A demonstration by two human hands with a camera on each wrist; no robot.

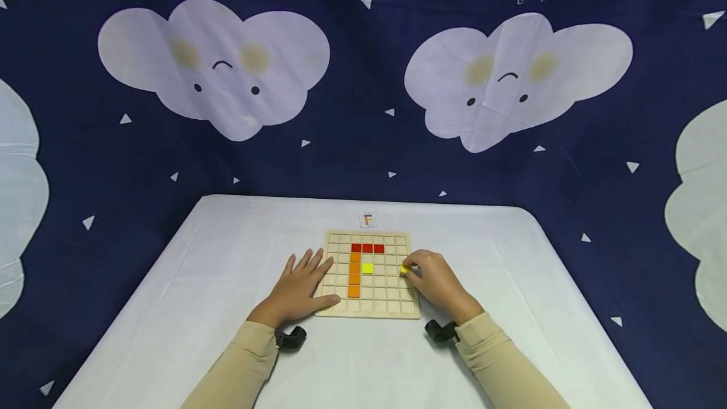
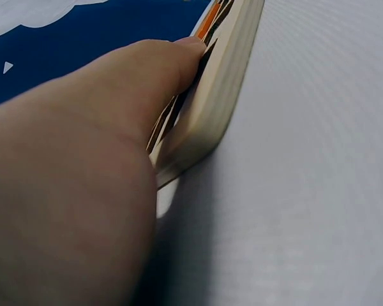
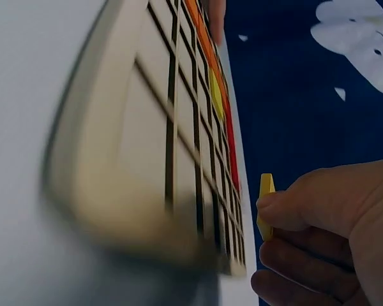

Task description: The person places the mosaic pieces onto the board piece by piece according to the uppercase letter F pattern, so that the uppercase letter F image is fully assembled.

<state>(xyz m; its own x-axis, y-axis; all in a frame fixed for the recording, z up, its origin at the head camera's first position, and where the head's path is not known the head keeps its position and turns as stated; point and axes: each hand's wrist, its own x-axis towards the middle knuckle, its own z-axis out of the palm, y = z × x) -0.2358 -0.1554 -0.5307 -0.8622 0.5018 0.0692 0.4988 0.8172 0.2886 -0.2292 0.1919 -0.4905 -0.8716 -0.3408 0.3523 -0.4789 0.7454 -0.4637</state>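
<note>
A pale wooden grid board [image 1: 386,305] lies on the white table. Three red tiles [image 1: 367,248] form a row near its top, with a column of several orange tiles [image 1: 354,273] running down from the left one. One yellow tile [image 1: 368,268] sits in a cell just right of that column. My left hand [image 1: 298,289] rests with spread fingers on the board's left edge, thumb on its lower left corner. At the right edge my right hand [image 1: 437,276] pinches a second yellow tile [image 3: 266,207] between thumb and fingers, over the board's side.
Behind the board lies a small pattern card [image 1: 368,219] printed with a coloured grid figure. A dark blue cloth with clouds [image 1: 363,81] hangs behind the white table [image 1: 255,226]. Black wrist cameras [image 1: 291,338] are strapped at both sleeves.
</note>
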